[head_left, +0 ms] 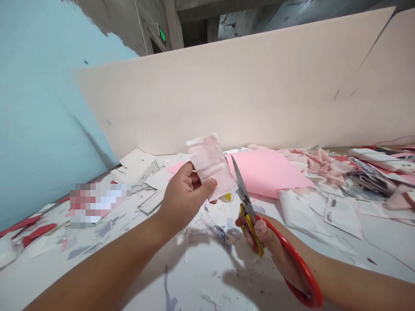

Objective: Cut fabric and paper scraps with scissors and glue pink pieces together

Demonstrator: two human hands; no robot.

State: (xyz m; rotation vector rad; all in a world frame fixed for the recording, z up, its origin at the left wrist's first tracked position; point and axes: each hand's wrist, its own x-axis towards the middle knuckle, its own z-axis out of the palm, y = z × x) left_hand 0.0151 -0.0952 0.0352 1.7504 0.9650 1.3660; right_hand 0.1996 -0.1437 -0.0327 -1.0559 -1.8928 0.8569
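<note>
Fingers [210,186] of our left hand [183,192] are pinching one pale pink piece [210,157], thumb in front, and are holding it raised above the bench [194,276]. Our right hand [274,244] is gripping one pair of scissors [243,185], its thumb sitting at the red loop and its fingers curling at the yellow one. The blades are pointing up and away, just beside the piece's right edge; whether they are touching it, we cannot tell. We are judging this to be a trimming step, worked along that edge. The next move is probably calling for a steady left pinch and for lining the blades up with the edge.

Counting outward, we are seeing one yellow scrap [228,197] showing just below the piece, one large pink sheet [269,170] lying beyond the scissors, and one white card [343,216] resting at the right. Two larger red scraps [39,234] are lying at the far left. Paler offcuts are overlapping too much for counting. One pale panel [227,95] is standing behind everything.
</note>
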